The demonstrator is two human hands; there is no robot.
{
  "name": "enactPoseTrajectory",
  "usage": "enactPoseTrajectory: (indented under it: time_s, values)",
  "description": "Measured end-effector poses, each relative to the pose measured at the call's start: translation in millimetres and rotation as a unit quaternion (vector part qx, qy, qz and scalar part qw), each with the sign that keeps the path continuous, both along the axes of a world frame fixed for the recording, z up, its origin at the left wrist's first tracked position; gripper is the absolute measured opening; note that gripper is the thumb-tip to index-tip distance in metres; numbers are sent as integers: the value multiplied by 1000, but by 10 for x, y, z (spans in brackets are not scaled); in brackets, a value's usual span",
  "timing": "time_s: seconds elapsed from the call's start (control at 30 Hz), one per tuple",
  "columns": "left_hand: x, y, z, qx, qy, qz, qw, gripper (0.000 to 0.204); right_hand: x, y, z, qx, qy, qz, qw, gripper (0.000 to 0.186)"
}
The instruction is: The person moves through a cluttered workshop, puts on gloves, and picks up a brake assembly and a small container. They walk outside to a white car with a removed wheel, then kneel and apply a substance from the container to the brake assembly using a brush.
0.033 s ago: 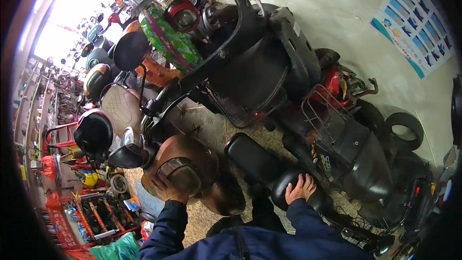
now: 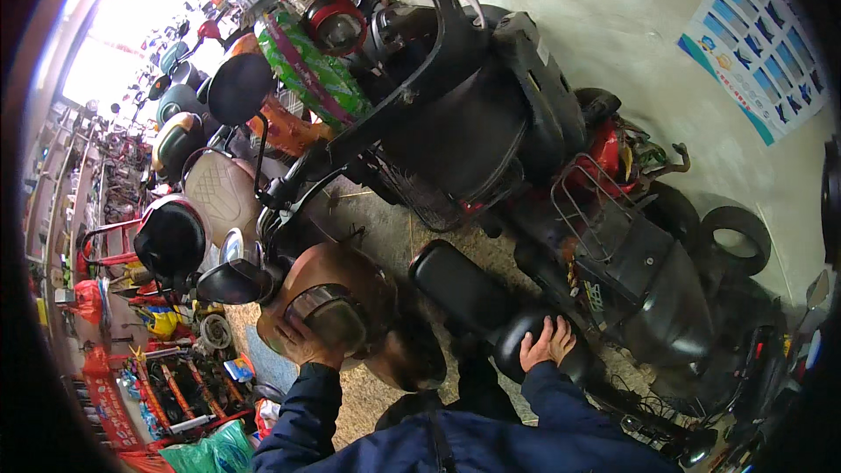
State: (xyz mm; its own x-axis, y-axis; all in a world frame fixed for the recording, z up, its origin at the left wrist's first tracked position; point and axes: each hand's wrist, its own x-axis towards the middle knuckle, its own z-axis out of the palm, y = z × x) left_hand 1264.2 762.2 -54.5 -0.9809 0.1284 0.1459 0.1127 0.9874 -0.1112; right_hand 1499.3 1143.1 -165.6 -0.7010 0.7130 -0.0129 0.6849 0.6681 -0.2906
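Observation:
My left hand (image 2: 305,347) lies against the lower left side of a brown scooter front (image 2: 340,273) with a dark headlight or display panel (image 2: 324,311) in it. Its fingers rest over the curved surface without wrapping round anything. Across from it, my right hand (image 2: 549,344) is spread flat on the rounded rear of a black scooter seat (image 2: 460,287), fingers apart. A round black mirror (image 2: 232,285) juts out left of the brown front. Both dark blue sleeves reach in from the lower edge.
A larger black scooter (image 2: 455,140) stands ahead, with a green package (image 2: 311,70) on its front. More scooter bodies and a loose tyre (image 2: 734,241) crowd the right. On the left are a tan seat (image 2: 221,193), parts shelves and a green plastic bag (image 2: 210,451). A poster (image 2: 762,35) hangs on the wall.

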Motion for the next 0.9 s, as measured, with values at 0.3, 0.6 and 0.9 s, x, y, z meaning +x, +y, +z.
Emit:
enactPoseTrajectory:
  time_s: [0.3,0.6,0.9]
  values:
    - [13,46,44,18,-62,76,995,140,-15,-34,-47,27,12,13,999,62]
    - [9,96,67,4,-7,25,1000,139,-16,-32,-23,2,-7,4,1000,63]
    - [5,119,66,7,-27,56,998,138,-15,-36,-9,6,-7,16,1000,61]
